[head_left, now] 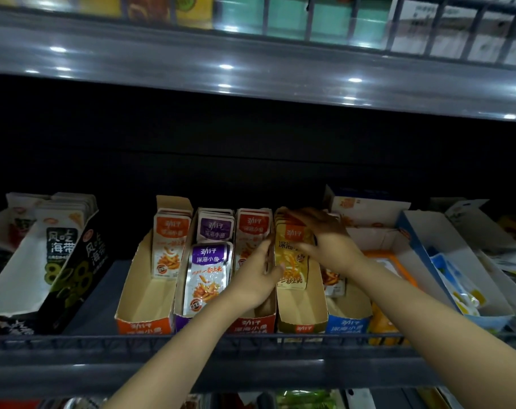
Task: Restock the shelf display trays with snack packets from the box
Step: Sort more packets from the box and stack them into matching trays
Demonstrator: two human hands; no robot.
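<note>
So we're mid-placement here. Both hands are on the yellow packets [295, 278], which stand upright in the back half of the yellow tray [301, 318], around 5 o'clock in view. Our left hand [258, 278] pinches the stack's left edge, thumb on the front face and fingers up the side next to the red tray [250, 326]. Our right hand [327, 240] is curled over the top of the stack, coming in from 2 o'clock.

To us this looks like the squaring-up part. The box isn't in view, so the next move is probably to let go and fetch more. The orange tray [144, 326] at 7 o'clock has lots of bare floor.

Room is tight, though. Cardboard walls sit at the stack's 3 and 9 o'clock, and the blue tray [348, 324] sits just beside on the right. The easy way out is toward 6 o'clock, up over the tray's front lip and the wire rail [103, 339]. The upper shelf [250, 69] at 12 is well above.
</note>
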